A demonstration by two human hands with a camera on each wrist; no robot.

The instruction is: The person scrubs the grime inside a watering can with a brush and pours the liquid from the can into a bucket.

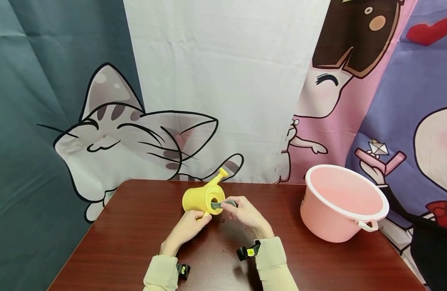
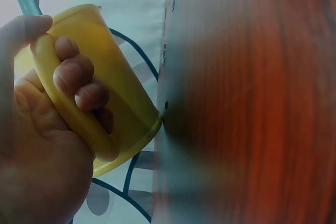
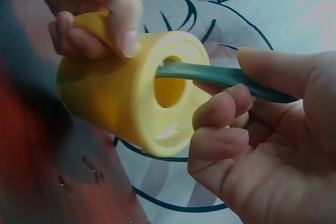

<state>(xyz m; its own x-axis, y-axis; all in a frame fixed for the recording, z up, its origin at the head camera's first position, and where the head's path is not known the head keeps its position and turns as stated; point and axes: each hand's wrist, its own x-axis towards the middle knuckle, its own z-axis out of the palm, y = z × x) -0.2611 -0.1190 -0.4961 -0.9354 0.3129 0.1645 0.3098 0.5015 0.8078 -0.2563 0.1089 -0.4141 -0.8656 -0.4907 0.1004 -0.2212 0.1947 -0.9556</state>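
A yellow toy watering can (image 1: 195, 199) is tilted just over the table, its top opening turned toward the right and its spout pointing up and back. My left hand (image 1: 187, 227) grips the can's loop handle (image 2: 79, 121), with the fingers curled through it and the thumb on top. In my right hand (image 1: 246, 214) a green handle (image 3: 210, 73) is pinched between thumb and fingers. The far end of this slim, slightly curved handle goes through the round hole in the can's top and is hidden inside, so I cannot tell what kind of tool it is.
To the right on the brown wooden table (image 1: 136, 234) stands a pink bucket (image 1: 325, 220) with a white rim and side handle. A few small wet spots (image 1: 223, 221) lie near the can. Behind the table hangs a cartoon-printed cloth (image 1: 227, 81).
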